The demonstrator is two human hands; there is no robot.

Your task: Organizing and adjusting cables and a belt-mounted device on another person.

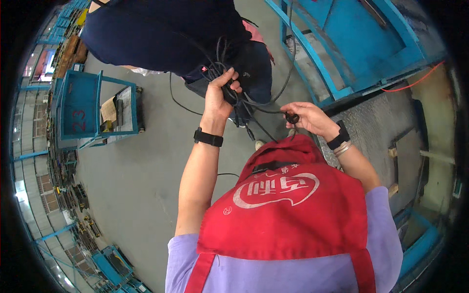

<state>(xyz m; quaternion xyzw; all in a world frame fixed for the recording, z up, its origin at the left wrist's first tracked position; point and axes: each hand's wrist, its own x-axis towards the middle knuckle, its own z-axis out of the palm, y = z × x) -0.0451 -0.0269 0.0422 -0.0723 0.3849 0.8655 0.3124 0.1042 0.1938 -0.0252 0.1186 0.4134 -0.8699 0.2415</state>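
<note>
A bundle of looped black cable [233,96] hangs from my left hand [220,95], whose fingers are wrapped round it. Short cable ends with dark connectors dangle below that fist. To the right, in front of my red apron [293,210], my right hand [310,118] pinches a small black round piece [292,117], which looks like a connector or plug on the cable. One strand runs between my two hands. Another strand rises from the bundle toward the blue metal frame at upper right.
Close ahead, a person in dark clothes [166,34] bends over beside the bundle. A blue metal frame [342,44] stands at upper right, with an orange-red cord [415,82] near it. A blue cart [80,110] stands left on the grey floor [132,180]. A metal plate [361,122] lies right.
</note>
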